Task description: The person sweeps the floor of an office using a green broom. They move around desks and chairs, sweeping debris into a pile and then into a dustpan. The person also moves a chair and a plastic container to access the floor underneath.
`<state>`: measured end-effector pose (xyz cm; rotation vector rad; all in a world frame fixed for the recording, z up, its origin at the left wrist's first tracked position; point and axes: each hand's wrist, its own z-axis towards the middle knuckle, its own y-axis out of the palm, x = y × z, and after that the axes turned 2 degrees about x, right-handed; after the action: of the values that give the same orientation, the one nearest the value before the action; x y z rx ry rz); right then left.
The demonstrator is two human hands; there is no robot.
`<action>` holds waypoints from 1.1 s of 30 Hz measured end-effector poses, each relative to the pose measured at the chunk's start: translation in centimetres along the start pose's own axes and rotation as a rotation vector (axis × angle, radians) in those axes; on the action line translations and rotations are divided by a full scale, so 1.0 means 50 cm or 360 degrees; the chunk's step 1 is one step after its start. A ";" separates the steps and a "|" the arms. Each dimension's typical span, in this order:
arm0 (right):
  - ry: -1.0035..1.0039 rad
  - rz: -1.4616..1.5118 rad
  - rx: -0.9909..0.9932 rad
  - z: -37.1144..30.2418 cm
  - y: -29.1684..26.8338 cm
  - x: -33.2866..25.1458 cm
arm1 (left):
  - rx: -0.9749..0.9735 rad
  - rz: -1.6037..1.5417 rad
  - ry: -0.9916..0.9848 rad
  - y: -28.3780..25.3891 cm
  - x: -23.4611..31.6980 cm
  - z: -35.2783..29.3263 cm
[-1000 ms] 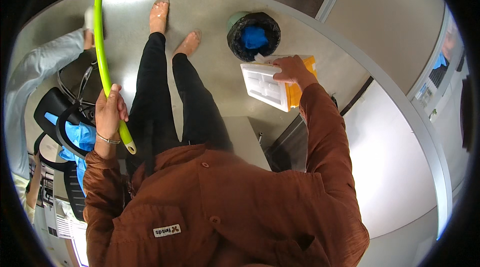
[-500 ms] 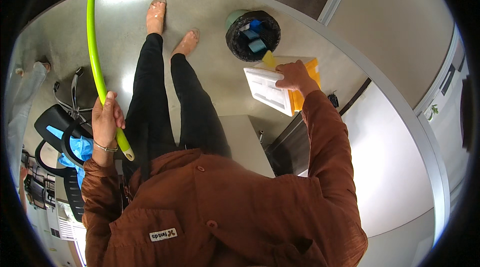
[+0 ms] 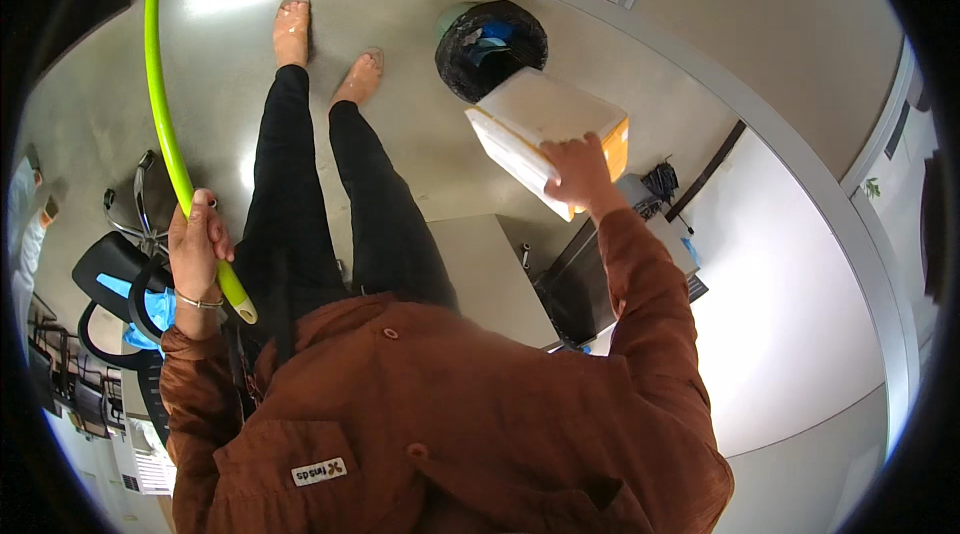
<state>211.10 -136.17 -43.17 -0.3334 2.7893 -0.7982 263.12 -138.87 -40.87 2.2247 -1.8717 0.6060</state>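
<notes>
My left hand [image 3: 197, 244] is wrapped round a bright green pole [image 3: 165, 109], near its rounded lower end with a hanging hole. The pole runs up past the top of the view, so whatever is on its other end is hidden. My right hand [image 3: 582, 172] grips a boxy white-and-yellow container [image 3: 555, 109] by its near edge, fingers over the top. One corner of it reaches over the rim of a bin [image 3: 515, 24] lined with a black bag. Blue pieces [image 3: 493, 42] lie inside the bin.
A black office chair [image 3: 112, 264] with blue material on it stands at my left. Behind the container are a beige cabinet [image 3: 490, 269] and a black bag [image 3: 660, 181]. A curved partition with a metal rail [image 3: 720, 99] runs along the right. Another person's legs [image 3: 28, 219] show at far left.
My right hand has turned the container, so its broad white side now faces up and covers part of the bin's near rim. A yellow piece by the bin is out of sight.
</notes>
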 end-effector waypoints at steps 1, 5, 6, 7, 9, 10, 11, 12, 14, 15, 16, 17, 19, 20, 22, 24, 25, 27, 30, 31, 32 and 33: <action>-0.0013 -0.0017 0.0060 -0.027 0.022 -0.011 | 0.0007 0.0016 0.0016 -0.001 0.003 0.001; 0.0074 0.0162 0.0189 -0.094 0.054 -0.057 | 0.0012 0.0079 0.0053 -0.022 0.006 0.017; 0.0074 0.0193 0.0239 -0.099 0.059 -0.062 | 0.0033 0.0099 0.0039 -0.020 0.008 0.016; 0.0062 0.0233 0.0302 -0.098 0.070 -0.065 | 0.0069 0.0125 0.0038 -0.017 0.009 0.014; 0.0011 0.0270 0.0433 -0.106 0.086 -0.066 | 0.0103 0.0124 0.0043 -0.006 0.004 0.003; -0.0033 0.0294 0.0530 -0.093 0.089 -0.075 | 0.0113 0.0136 0.0040 -0.010 0.002 0.004; -0.0035 0.0368 0.0514 -0.068 0.076 -0.091 | 0.0068 0.0212 0.0116 -0.019 -0.005 0.011; 0.0091 0.0406 0.0380 -0.059 0.061 -0.115 | 0.0030 0.0291 0.0188 -0.030 -0.015 0.017; -0.0049 0.0496 0.0707 -0.006 0.115 -0.134 | -0.0006 0.0253 0.0116 -0.035 -0.004 0.021; 0.0054 0.0487 0.0543 0.041 0.121 -0.155 | -0.0016 0.0541 0.0341 -0.084 -0.070 0.057; 0.0013 0.0578 0.0670 0.092 0.124 -0.181 | -0.0204 0.0235 0.0252 -0.118 -0.098 0.077; -0.0111 0.0684 0.0870 0.132 0.105 -0.215 | -0.0359 -0.0068 0.0126 -0.151 -0.127 0.094; -0.0058 0.0780 0.0895 0.240 0.098 -0.276 | -0.0750 -0.0476 0.0011 -0.161 -0.084 0.062; -0.0030 0.0822 0.0927 0.310 0.081 -0.299 | -0.0837 -0.0827 -0.0224 -0.191 -0.102 0.084; 0.0077 0.0809 0.0959 0.430 0.056 -0.332 | -0.0989 -0.1470 -0.0568 -0.242 -0.112 0.089; 0.0145 0.0808 0.1087 0.555 0.060 -0.344 | -0.0959 -0.1075 -0.0410 -0.267 -0.069 0.083; 0.0184 0.0759 0.1065 0.615 0.048 -0.349 | -0.1174 -0.1627 -0.0639 -0.275 -0.074 0.089; 0.0304 0.0666 0.0971 0.693 0.041 -0.343 | -0.0765 -0.1560 -0.0867 -0.333 -0.094 0.113; 0.0296 0.0596 0.0722 0.761 0.019 -0.341 | -0.0778 -0.1705 -0.0935 -0.394 -0.107 0.140; 0.0382 0.0611 0.0622 0.769 0.018 -0.339 | -0.0774 -0.1725 -0.0967 -0.405 -0.093 0.148; 0.0470 0.0627 0.0523 0.773 0.019 -0.343 | -0.0770 -0.1743 -0.0998 -0.414 -0.078 0.154; 0.0558 0.0643 0.0423 0.777 0.021 -0.355 | -0.0744 -0.1546 -0.0886 -0.424 -0.062 0.160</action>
<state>238.32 -149.46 -73.30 0.4428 2.8502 -1.1906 284.89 -134.97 -46.69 2.6645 -0.6913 -0.5855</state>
